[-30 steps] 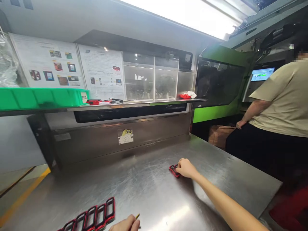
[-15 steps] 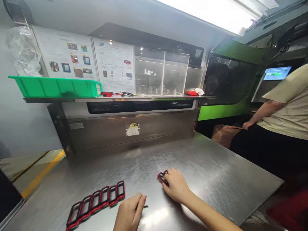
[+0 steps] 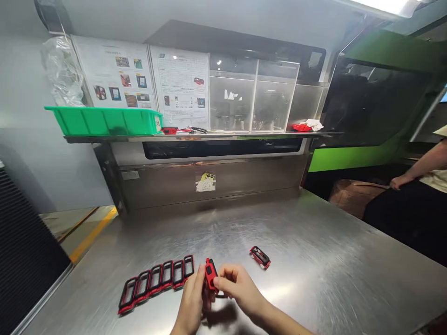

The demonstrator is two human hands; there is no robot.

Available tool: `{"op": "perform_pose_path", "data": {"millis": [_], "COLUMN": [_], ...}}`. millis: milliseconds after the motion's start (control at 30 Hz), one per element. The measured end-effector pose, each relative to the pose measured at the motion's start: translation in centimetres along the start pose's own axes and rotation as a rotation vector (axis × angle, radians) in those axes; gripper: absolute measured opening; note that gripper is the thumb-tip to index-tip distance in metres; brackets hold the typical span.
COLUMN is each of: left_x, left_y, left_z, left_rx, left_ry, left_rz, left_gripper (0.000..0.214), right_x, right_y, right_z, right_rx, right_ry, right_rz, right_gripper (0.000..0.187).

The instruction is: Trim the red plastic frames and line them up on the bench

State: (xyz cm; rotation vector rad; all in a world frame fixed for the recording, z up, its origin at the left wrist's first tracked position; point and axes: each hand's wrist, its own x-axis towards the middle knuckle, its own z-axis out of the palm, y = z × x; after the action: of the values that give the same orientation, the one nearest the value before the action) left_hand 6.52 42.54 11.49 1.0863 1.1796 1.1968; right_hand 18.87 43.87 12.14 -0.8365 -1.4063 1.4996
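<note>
Head view: left hand (image 3: 190,300) and right hand (image 3: 239,288) both closed on a red-and-black moulded frame (image 3: 210,274), held on edge just above the steel bench (image 3: 314,260). Just left of the hands, a row of six like frames (image 3: 157,279) lies flat; a single frame (image 3: 260,257) lies nearby, beyond the right hand. A co-worker's hand (image 3: 398,182) is at far right, well apart.

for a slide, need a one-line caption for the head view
Left hand and right hand hold a red-and-black frame over a steel bench beside a row of matching frames.
</note>
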Motion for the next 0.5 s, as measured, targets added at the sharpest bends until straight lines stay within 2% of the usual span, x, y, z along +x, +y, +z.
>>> {"op": "perform_pose_path", "data": {"millis": [200, 400, 500], "left_x": [-1.1, -1.3, -1.4], "left_y": [0.7, 0.8, 0.7], "left_z": [1.0, 0.9, 0.9], "left_rx": [-0.044, 0.0, -0.004], "left_ry": [0.09, 0.014, 0.029], "left_rz": [-0.099, -0.041, -0.032], "left_gripper": [0.061, 0.06, 0.059], "right_x": [-1.2, -1.8, -1.9], "right_y": [1.1, 0.7, 0.6], "right_z": [0.0, -0.4, -0.4], "right_rx": [0.088, -0.017, -0.044], "right_ry": [-0.078, -0.067, -0.067], "right_rz": [-0.036, -0.055, -0.068], "right_gripper": [0.046, 0.047, 0.048]}}
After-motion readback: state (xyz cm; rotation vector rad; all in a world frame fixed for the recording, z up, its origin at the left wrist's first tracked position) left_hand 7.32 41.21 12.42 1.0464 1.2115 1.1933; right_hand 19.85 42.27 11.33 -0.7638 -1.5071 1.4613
